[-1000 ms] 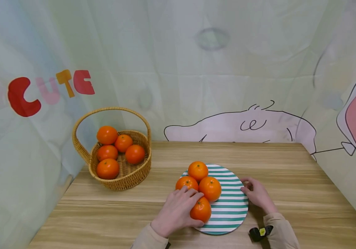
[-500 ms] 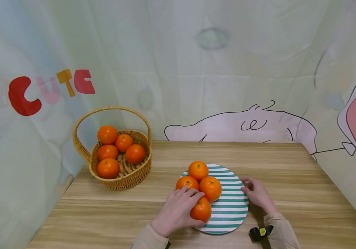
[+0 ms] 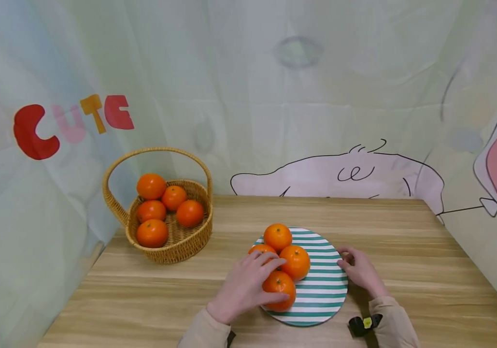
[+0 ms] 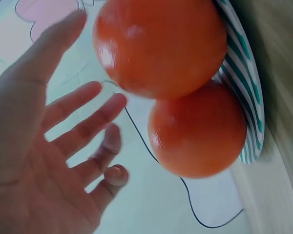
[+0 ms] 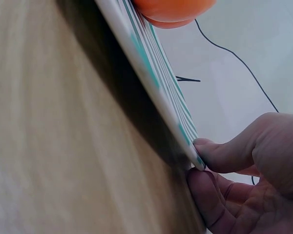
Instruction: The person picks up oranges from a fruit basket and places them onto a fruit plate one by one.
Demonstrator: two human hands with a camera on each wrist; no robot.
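A round plate (image 3: 322,290) with green and white stripes lies on the wooden table, bearing several tangerines on its left half. My left hand (image 3: 241,287) hovers by the front tangerine (image 3: 282,281), partly covering the tangerine (image 3: 262,249) behind it. In the left wrist view the left hand (image 4: 63,146) has spread fingers and stands apart from the near tangerine (image 4: 158,46); nothing is in its palm. At the plate's right edge, my right hand (image 3: 363,275) pinches the rim between thumb and finger. The right wrist view shows that rim (image 5: 158,105) tilted up, with a dark gap beneath.
A wicker basket (image 3: 187,249) with a tall arched handle stands at the table's back left, holding several more tangerines (image 3: 152,233). A printed curtain (image 3: 248,121) hangs behind the table and along its sides. A black strap with a small device (image 3: 363,325) is on the right wrist.
My left hand has loosened from the front tangerine, its fingers spreading and lifting away. The tangerine stays on the plate. My right hand keeps its hold on the rim.
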